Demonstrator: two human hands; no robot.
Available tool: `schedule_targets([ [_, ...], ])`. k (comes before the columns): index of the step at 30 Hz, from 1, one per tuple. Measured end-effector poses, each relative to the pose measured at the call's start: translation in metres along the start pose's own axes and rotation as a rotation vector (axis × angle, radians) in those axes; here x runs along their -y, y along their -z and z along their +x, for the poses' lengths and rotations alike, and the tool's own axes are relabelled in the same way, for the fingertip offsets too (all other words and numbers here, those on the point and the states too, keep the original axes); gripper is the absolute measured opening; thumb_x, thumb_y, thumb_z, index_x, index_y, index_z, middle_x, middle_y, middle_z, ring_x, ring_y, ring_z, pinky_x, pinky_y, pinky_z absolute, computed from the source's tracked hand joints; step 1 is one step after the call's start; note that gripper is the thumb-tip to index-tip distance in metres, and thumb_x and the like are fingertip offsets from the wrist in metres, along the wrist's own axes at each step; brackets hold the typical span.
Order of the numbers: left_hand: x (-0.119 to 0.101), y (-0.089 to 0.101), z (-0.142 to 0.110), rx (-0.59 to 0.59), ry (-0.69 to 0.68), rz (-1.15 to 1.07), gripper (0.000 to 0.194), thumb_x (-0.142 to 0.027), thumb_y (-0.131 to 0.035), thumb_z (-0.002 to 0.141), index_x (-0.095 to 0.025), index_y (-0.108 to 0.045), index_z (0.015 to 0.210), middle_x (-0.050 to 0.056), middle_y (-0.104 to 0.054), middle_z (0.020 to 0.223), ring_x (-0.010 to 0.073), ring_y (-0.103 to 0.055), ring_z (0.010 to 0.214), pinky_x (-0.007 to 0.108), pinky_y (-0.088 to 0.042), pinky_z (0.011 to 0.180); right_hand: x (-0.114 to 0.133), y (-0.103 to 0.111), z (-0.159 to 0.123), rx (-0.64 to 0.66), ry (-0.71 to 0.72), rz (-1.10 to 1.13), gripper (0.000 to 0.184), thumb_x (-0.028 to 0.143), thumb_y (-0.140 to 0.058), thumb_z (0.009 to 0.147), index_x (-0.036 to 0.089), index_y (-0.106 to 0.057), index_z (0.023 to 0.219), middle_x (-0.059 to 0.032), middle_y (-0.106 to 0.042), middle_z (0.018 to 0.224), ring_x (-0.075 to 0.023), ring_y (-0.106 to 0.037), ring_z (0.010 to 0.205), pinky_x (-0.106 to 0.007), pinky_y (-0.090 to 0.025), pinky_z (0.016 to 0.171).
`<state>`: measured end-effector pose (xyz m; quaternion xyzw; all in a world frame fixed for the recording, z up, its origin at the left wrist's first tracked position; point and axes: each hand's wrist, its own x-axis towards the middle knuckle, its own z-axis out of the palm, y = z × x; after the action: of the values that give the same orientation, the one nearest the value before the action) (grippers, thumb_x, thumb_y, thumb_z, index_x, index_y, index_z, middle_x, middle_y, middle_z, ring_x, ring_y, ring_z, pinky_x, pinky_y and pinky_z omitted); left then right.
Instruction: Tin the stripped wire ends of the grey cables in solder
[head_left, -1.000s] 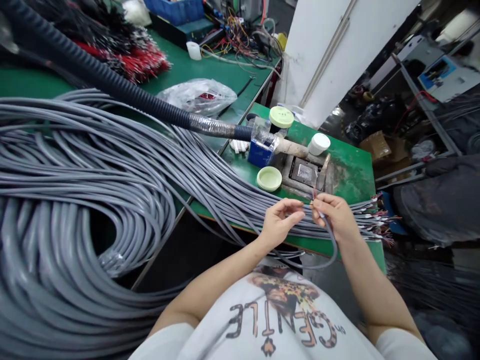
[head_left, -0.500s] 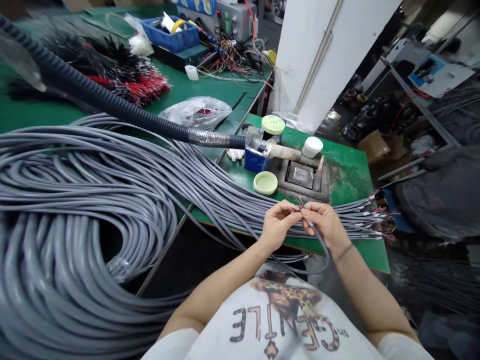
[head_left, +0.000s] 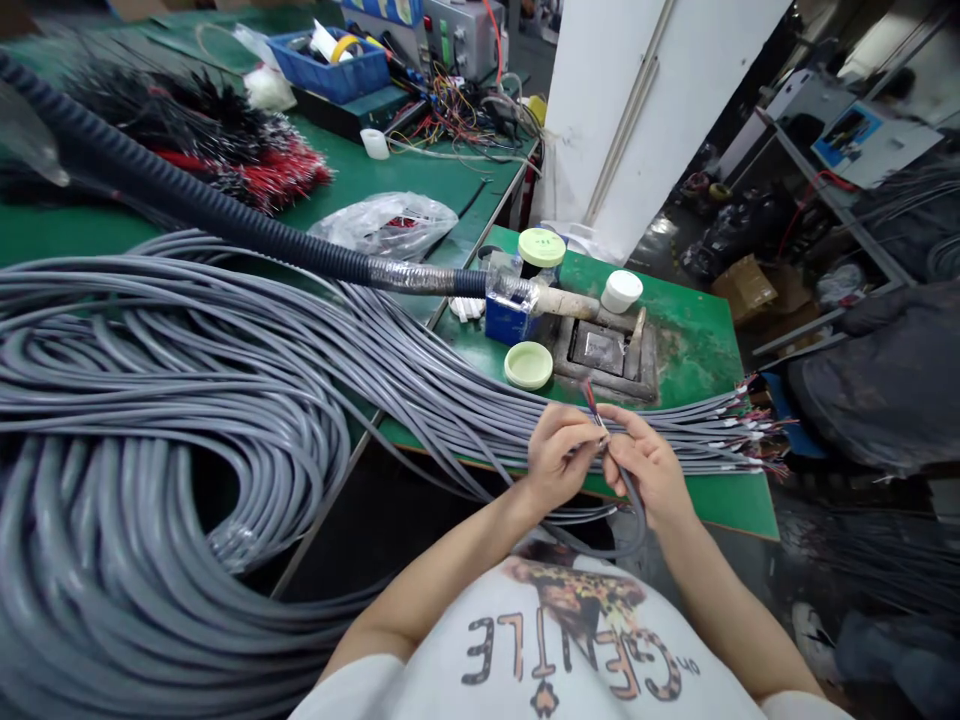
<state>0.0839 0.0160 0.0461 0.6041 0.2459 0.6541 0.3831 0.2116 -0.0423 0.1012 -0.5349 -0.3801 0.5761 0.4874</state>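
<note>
A grey cable (head_left: 634,505) loops up from below into my right hand (head_left: 649,465), whose thumb and fingers are closed around it near its stripped end. Thin red and dark wires (head_left: 590,398) stick up from that end between my hands, their tips blurred. My left hand (head_left: 559,455) pinches at the cable where the grey jacket gives way to the wires; the exact spot under its fingertips is hidden. Behind and beneath both hands runs a bundle of similar grey cables (head_left: 465,395), with stripped, coloured ends (head_left: 757,425) at the right.
Just beyond my hands is a dirty solder pot (head_left: 600,350), with a ducting hose (head_left: 300,240) ending over it. Around it stand a pale green lid (head_left: 529,366), a white jar (head_left: 621,291) and a blue box (head_left: 507,318). Large cable coils (head_left: 112,540) fill the left side.
The wires now stand up higher between my hands. My left fingers have shifted from the wires toward the jacket end, and my right fingers have changed their hold. The view has shifted slightly.
</note>
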Motion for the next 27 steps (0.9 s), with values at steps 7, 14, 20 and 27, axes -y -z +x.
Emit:
schedule_targets([
  [7,0.003,-0.011,-0.016,-0.013,0.601,-0.477,0.034,-0.037,-0.072,0.077,-0.02,-0.065,0.105,0.005,-0.069,0.091,0.0155,-0.064,0.078,0.029,-0.053,0.072,-0.007,-0.016,-0.013,-0.193,0.084,-0.139,0.064,0.035,-0.061,0.082,0.029,-0.034,0.141,0.0059,-0.06,0.059,-0.0094,-0.045,0.042,-0.021,-0.039,0.041],
  [14,-0.009,0.007,-0.02,0.349,0.867,-0.705,0.037,-0.045,-0.07,0.077,-0.014,-0.073,0.095,0.007,-0.07,0.075,0.0169,-0.064,0.067,0.033,-0.053,0.071,0.007,0.014,-0.003,0.0,0.09,-0.337,0.035,0.038,-0.066,0.079,0.022,-0.066,0.11,0.003,-0.058,0.059,-0.0117,-0.053,0.053,-0.025,-0.047,0.053],
  [20,-0.014,0.014,-0.021,0.479,0.906,-0.739,0.032,-0.041,-0.072,0.077,-0.013,-0.074,0.092,0.007,-0.071,0.071,0.0178,-0.065,0.071,0.035,-0.051,0.08,0.028,0.014,0.021,0.237,0.01,-0.241,0.026,0.039,-0.07,0.075,0.018,-0.073,0.091,-0.0001,-0.06,0.067,-0.0111,-0.053,0.048,-0.025,-0.045,0.047],
  [27,-0.015,0.019,-0.022,0.538,0.903,-0.791,0.027,-0.041,-0.072,0.076,-0.014,-0.075,0.084,0.006,-0.069,0.067,0.0151,-0.061,0.064,0.031,-0.048,0.074,0.018,-0.012,0.037,0.114,0.102,0.031,0.013,0.02,-0.079,0.06,0.02,-0.067,0.054,0.0023,-0.054,0.055,-0.0111,-0.049,0.056,-0.025,-0.039,0.053],
])
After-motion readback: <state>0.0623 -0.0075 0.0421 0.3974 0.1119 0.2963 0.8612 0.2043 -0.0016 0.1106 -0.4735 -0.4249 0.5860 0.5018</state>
